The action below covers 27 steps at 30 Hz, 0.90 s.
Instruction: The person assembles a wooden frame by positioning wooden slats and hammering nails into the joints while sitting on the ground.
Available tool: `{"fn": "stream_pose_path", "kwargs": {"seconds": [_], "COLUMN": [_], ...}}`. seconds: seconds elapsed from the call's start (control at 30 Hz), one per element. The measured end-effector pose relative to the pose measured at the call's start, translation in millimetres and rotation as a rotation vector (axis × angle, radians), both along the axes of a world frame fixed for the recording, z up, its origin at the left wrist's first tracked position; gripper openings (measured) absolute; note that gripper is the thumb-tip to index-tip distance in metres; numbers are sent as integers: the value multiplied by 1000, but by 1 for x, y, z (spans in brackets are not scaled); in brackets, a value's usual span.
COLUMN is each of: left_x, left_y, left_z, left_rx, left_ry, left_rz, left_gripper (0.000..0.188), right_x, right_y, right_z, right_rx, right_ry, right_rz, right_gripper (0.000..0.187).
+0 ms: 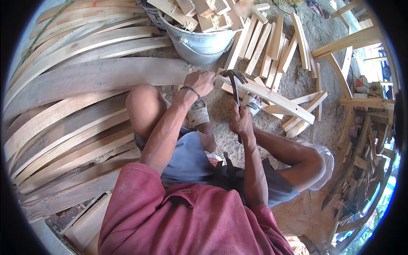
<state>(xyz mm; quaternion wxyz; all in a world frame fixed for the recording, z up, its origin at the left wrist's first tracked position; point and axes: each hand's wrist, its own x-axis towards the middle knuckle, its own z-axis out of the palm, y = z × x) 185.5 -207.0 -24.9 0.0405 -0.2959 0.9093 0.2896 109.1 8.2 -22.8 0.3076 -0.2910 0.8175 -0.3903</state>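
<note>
1. My right hand (241,121) is wrapped tight around the handle of a claw hammer (235,85); that grip sits low on the handle, which I judge gives leverage.
2. The hammer's long axis runs away from me, head at the far end, claw pointing right, over the wood strip (272,98).
3. My left hand (202,81) is closed at the strip's near-left end, fingers pinched together, probably steadying something small there; I cannot tell what.
4. The strip lies on the floor (297,80), slanting from upper left to lower right, just in front of my knees.
5. Further out: a metal bucket (199,42) of offcuts, loose slats (263,46) beside it, and curved planks (76,85) stacked on my left.
</note>
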Motion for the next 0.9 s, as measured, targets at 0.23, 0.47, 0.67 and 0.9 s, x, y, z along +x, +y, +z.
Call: {"fn": "stream_pose_path", "kwargs": {"seconds": [0.23, 0.47, 0.67, 0.9], "left_x": [-3, 0, 5, 5], "left_y": [0, 4, 5, 6], "left_z": [3, 6, -3, -17], "left_rx": [25, 95, 71, 25], "left_ry": [-49, -26, 29, 86], "left_rz": [22, 57, 56, 67], "left_gripper": [25, 24, 25, 31], "right_x": [-1, 2, 4, 7], "right_y": [0, 6, 0, -13], "right_z": [-2, 21, 44, 53], "right_rx": [27, -2, -5, 58], "right_ry": [-29, -218, -6, 97], "right_rz": [-20, -168, -147, 2], "right_gripper": [46, 41, 46, 40]}}
